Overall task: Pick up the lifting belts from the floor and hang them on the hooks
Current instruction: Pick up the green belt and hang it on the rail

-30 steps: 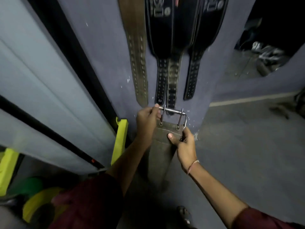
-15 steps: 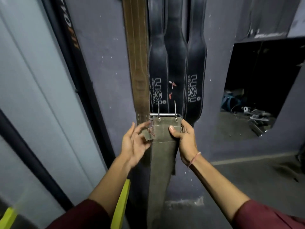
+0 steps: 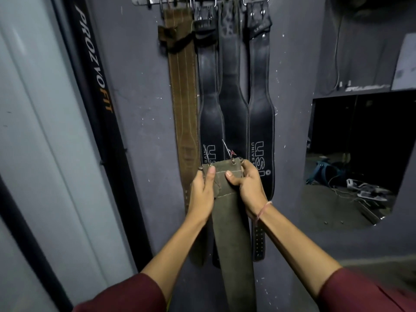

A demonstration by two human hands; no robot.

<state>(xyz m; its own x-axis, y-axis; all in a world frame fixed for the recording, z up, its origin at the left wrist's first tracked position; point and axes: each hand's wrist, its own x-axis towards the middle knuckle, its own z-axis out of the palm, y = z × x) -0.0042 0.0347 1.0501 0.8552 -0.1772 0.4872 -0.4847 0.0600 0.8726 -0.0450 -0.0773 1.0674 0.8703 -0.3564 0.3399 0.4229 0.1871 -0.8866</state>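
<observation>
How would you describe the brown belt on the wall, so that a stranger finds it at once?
Look at the grey wall and the hook rack at its top, where four belts hang. The brown belt is the leftmost. Its neighbours are black and flared with white lettering; it alone is tan, straight and stitched lengthwise.

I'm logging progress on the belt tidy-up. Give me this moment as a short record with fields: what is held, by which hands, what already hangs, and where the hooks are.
held item: olive suede lifting belt, buckle end up, strap hanging down
left hand: grips the belt's top left edge
right hand: grips the top right edge
buckle prongs: point upward
already hung: brown leather belt; three black belts
hook rack: top of the grey wall, well above the held belt
status: not yet hung
</observation>
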